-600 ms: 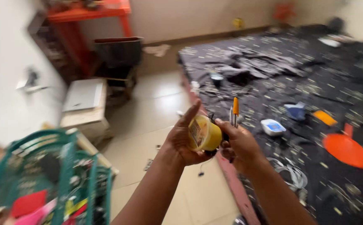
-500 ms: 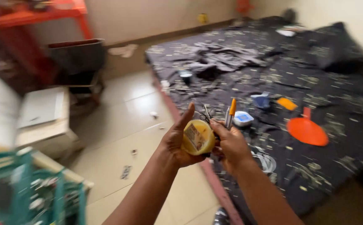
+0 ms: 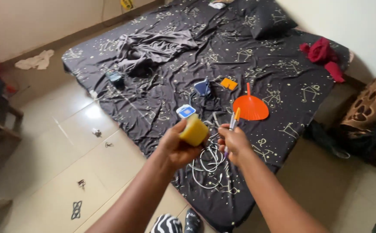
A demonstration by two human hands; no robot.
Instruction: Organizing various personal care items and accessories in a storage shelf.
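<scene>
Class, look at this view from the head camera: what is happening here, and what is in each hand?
A person stands by a low mattress with a dark patterned sheet. The left hand holds a small yellow tub; the right hand grips pens, one with an orange cap. On the sheet lie an orange hand fan, white cables and a small white-and-blue container.

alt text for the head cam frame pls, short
The left hand holds a yellow tub and the right hand grips pens above a dark star-patterned mattress. On it lie white cables, an orange fan and a small blue-and-white box.
</scene>
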